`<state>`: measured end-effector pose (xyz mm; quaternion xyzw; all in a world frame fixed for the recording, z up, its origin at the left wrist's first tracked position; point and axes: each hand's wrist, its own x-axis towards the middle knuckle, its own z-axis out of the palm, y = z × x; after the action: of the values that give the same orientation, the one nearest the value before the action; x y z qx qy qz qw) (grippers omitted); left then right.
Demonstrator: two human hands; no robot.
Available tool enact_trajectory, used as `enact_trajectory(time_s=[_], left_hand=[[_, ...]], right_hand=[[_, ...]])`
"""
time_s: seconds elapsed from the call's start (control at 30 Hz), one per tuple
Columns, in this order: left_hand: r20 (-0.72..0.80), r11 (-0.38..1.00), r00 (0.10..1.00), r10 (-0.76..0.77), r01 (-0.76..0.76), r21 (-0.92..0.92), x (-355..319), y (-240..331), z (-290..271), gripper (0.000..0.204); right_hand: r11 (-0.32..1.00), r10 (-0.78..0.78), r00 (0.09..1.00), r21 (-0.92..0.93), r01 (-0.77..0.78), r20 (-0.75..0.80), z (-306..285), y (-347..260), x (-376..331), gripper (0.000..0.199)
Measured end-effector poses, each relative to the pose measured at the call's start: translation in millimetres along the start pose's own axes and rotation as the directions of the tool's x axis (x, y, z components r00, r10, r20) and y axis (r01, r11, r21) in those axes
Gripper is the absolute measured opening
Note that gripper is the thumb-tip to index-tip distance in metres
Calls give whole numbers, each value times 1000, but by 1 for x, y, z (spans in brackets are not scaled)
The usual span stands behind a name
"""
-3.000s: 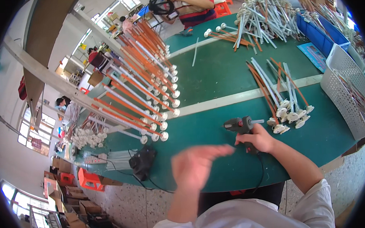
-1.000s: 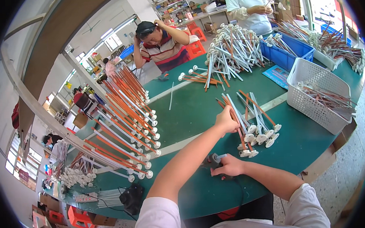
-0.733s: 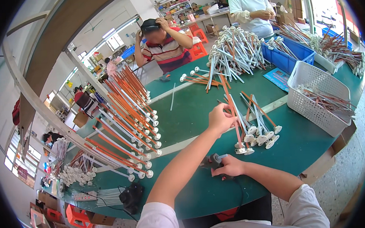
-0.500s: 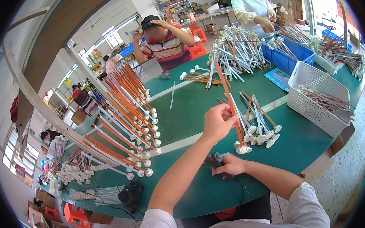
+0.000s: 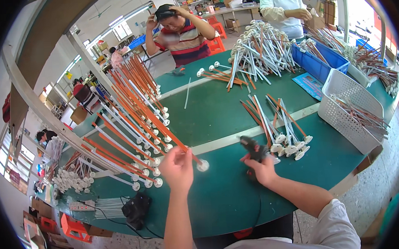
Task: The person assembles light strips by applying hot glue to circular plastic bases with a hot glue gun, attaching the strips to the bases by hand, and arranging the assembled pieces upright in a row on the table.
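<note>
My left hand is closed round the lower part of a long orange-brown strip with a white round base. It is left of the table's middle, close to the rows of upright orange and white strips on white bases. In my right hand is a dark glue gun with a cord, slightly blurred, its nose tilted up and left. Just beyond it lies a small bunch of strips with white bases.
A large heap of strips lies at the far side, beside a blue bin and a white perforated basket. A black stand-like object and a power strip are at the front left. Two people stand across the green table.
My left hand has carried the orange-brown strip leftward from the small bunch to the upright rows. My right hand has lifted the glue gun slightly, up and to the right.
</note>
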<state>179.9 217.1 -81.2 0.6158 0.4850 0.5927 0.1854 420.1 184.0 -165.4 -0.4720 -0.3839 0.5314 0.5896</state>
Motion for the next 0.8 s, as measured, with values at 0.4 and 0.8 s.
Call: enact_trajectory(time_s=[0.4,0.8], left_hand=[[135,999,990,-32,37,-35,-34,-25,21,9],[193,979,980,49,-85,185,-38,-32,17,12]], right_hand=[[969,-117,978,-195,151,173,-11,2,3,18],[909,195,909,-417,-25,369,2,-28,-16,16]])
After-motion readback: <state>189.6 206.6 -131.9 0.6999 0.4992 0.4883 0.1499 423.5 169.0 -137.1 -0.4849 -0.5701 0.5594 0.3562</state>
